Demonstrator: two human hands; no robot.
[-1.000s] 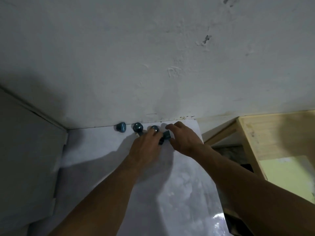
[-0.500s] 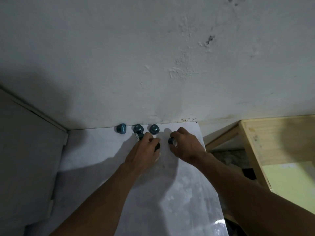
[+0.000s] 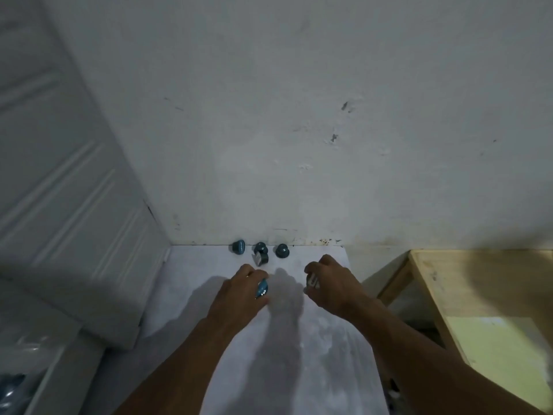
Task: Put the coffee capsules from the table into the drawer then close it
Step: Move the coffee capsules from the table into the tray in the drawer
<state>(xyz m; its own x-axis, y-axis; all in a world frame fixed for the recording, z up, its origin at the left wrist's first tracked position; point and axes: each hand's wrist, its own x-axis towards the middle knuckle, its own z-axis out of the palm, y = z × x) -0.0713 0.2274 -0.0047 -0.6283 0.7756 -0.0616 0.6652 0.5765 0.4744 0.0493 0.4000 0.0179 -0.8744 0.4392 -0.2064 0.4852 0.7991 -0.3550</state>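
- Head view: the left hand point(image 3: 239, 292) has its grip curled round a blue capsule point(image 3: 262, 288), whose shiny side shows between thumb and fingers. It seems to be held just above the white desk point(image 3: 299, 348).
- The right hand point(image 3: 332, 284), beside the left but apart from it, pinches a second capsule point(image 3: 312, 280). Only its pale foil face shows.
- Four loose capsules point(image 3: 261, 248) sit at the foot of the wall point(image 3: 269, 145), just beyond both hands. The front one lies on its side, long axis flat along the desk.
- At the bottom left corner is a white-framed compartment with blurred blue shapes inside, likely the open drawer point(image 3: 18, 384).
- The drawer lies left of both hands and back toward the person. The left hand is nearer, so its capsule would probably go in first, and the right must cross over.
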